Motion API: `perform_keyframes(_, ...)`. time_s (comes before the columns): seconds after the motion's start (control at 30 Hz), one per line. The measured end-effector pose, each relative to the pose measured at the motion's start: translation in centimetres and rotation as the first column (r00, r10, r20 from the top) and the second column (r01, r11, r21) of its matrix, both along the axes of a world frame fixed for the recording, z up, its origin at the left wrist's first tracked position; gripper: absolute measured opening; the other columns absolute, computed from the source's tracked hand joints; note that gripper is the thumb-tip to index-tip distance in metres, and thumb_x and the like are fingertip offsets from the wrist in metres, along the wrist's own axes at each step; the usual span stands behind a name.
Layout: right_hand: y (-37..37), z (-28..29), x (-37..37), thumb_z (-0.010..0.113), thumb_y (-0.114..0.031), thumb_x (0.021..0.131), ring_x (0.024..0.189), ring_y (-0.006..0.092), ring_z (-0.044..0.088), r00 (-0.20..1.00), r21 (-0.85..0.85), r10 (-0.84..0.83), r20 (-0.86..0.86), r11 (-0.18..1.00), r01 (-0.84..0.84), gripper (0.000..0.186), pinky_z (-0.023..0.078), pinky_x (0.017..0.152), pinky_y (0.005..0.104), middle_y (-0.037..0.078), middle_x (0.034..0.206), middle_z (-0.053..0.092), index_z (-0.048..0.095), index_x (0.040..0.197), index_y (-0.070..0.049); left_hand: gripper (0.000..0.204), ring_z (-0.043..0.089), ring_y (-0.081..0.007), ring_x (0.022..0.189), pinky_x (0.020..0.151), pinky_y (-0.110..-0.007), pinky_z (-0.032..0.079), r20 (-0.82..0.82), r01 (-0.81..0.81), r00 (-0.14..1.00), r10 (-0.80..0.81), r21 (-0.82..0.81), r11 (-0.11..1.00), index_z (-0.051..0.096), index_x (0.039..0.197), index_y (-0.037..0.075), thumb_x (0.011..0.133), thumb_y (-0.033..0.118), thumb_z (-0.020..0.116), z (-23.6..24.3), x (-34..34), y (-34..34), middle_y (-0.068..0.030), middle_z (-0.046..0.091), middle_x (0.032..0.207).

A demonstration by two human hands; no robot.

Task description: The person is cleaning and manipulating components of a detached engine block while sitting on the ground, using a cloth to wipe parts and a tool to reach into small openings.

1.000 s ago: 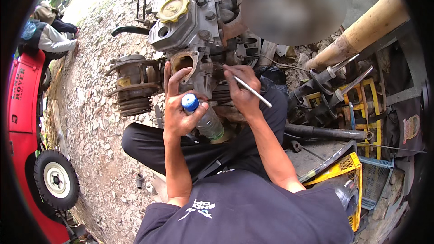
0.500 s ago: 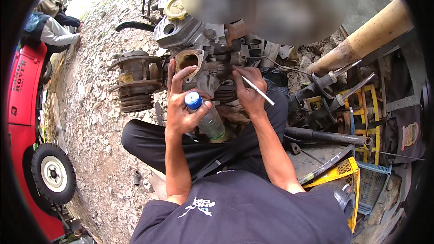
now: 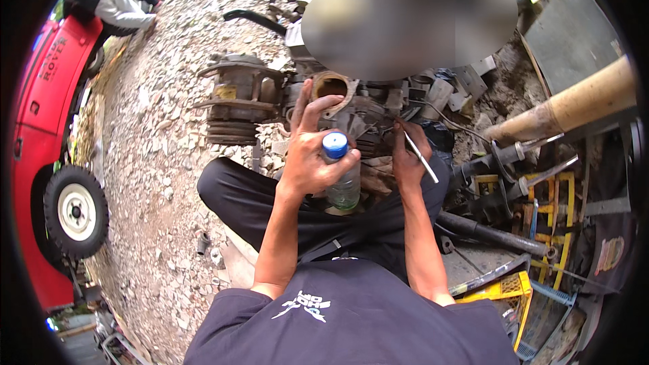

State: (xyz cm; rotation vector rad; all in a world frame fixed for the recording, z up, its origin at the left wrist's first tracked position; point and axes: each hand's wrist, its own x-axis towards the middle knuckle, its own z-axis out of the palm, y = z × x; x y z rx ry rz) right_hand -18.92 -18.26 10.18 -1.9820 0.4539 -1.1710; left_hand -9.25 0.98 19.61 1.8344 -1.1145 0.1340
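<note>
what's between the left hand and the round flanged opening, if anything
Nothing visible: a finger of the left hand overlaps the near edge of the flanged opening, though contact is unclear. The blue-capped bottle in that hand sits nearer the body, and the right hand, with its white stick, is further right.

Bright daylight; gravel (image 3: 172,155) washed out toward top left; upper middle heavily blurred; fisheye bend, black corners.

Bright daylight on stony ground (image 3: 159,162), a red vehicle (image 3: 51,115) standing along the left
</note>
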Motion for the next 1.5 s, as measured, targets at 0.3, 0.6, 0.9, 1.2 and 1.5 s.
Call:
perform_keyframes(0.3,0.6,1.9,0.7,0.07,-0.002,0.09,0.086,0.0301,0.072,0.998,0.034,0.054,-0.008,0.998,-0.054,0.014,0.055,0.079,0.0375,0.016,0.094,0.072,0.074,0.102,0.003,0.019,0.015,-0.0392,0.155,0.123,-0.052,0.02,0.039,-0.059,0.997,0.059,-0.004,0.998,0.076,0.072,0.009,0.068,0.027,0.082,-0.7,-0.1,-0.2,-0.0071,0.05,0.147)
perform_keyframes(0.6,1.0,1.9,0.4,0.069,0.0,0.09,0.085,0.0315,0.07,1.0,-0.012,0.029,-0.013,1.0,-0.029,0.015,0.055,0.077,0.0382,0.017,0.094,0.071,0.074,0.104,0.002,0.017,0.013,-0.0408,0.155,0.123,-0.053,0.02,0.034,-0.049,0.998,0.049,0.005,0.999,0.077,0.073,0.01,0.07,0.026,0.082,-0.6,-0.3,-0.5,-0.0074,0.048,0.149)
perform_keyframes(0.9,2.0,2.8,0.7,0.07,0.0,0.089,0.084,0.0308,0.07,0.997,0.015,0.08,0.019,0.997,-0.08,0.012,0.054,0.077,0.0373,0.017,0.092,0.071,0.074,0.1,0.003,0.015,0.014,-0.0418,0.154,0.123,-0.054,0.02,0.062,-0.056,0.997,0.056,0.011,0.998,0.078,0.074,0.011,0.069,0.024,0.082,-0.7,-0.4,-0.3,-0.0072,0.048,0.148)
perform_keyframes(1.2,3.6,2.2,1.1,0.069,0.003,0.089,0.087,0.031,0.071,0.995,-0.036,0.073,0.074,0.997,-0.071,0.017,0.055,0.078,0.0372,0.018,0.094,0.071,0.073,0.104,0.003,0.016,0.017,-0.0425,0.154,0.122,-0.054,0.021,0.073,-0.067,0.995,0.068,-0.012,0.998,0.078,0.075,0.009,0.069,0.024,0.082,-0.7,-0.3,-0.2,-0.0079,0.05,0.147)
perform_keyframes(1.5,3.7,1.9,0.7,0.07,0.002,0.086,0.088,0.0329,0.068,0.997,-0.175,0.057,0.045,0.983,-0.048,0.027,0.055,0.077,0.0396,0.016,0.097,0.069,0.074,0.112,-0.003,0.013,0.017,-0.0414,0.154,0.124,-0.053,0.019,0.036,-0.053,0.998,0.053,-0.004,0.999,0.079,0.075,0.011,0.069,0.022,0.082,-0.4,-0.4,-0.1,-0.0072,0.05,0.147)
